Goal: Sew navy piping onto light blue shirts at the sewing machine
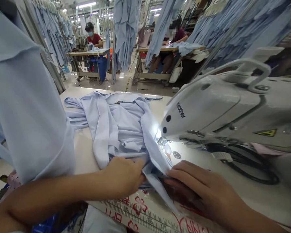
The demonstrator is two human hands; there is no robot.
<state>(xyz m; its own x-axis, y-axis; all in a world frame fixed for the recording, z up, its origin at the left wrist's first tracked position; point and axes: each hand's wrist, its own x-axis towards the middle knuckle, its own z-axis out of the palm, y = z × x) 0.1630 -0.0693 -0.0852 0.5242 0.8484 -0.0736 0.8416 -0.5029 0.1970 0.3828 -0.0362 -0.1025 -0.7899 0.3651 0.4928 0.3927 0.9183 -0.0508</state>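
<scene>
A light blue shirt (128, 119) lies bunched on the sewing table, its long band running under the needle area of a white sewing machine (208, 106). My left hand (126, 174) is closed on the shirt's near folds, left of the needle; its fingertips are partly hidden in the cloth. On the band's near end, just in front of the presser foot (163, 141), my right hand (196, 181) pinches the fabric edge between thumb and fingers. A narrow strip of the cloth hangs down between both hands. The machine's lamp lights the needle area brightly.
Light blue cloth (36, 116) hangs close on the left. A printed measuring scale (145, 213) runs along the table's front edge. Black cables (247, 165) loop under the machine arm. Beyond, two people (94, 38) work at other tables among hanging garments (127, 32).
</scene>
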